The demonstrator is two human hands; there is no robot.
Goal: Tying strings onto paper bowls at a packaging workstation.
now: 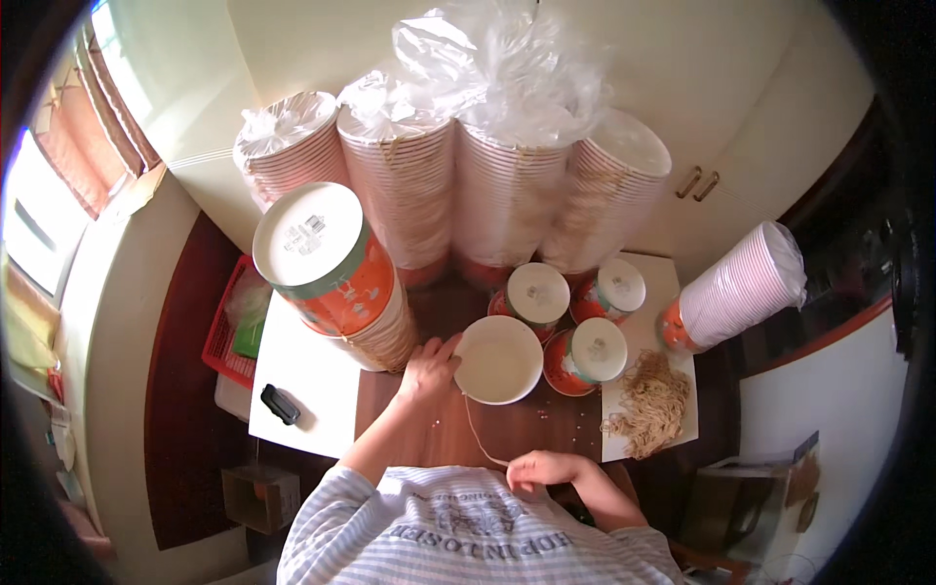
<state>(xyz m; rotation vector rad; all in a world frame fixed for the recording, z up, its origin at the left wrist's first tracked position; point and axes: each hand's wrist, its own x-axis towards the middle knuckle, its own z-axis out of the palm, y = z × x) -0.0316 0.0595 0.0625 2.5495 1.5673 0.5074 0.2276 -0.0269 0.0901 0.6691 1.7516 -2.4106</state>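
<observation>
A paper bucket (498,361) stands mouth up on the brown table in front of me, white inside. My left hand (431,370) is closed on its left rim, fingertips at the edge. From that side a thin beige string (476,431) runs down toward me to my right hand (542,470), whose fingers are pinched on its end close to my shirt. Three orange and green paper buckets, upside down with white bases, sit just right of the open one: a back one (538,292), a right one (621,286) and a near one (599,349).
Tall plastic-wrapped stacks of buckets (400,185) line the back. At the left rises a stack of upturned buckets (336,283); a black object (281,404) lies nearby. A heap of beige strings (651,405) and a leaning wrapped stack (741,288) are at the right.
</observation>
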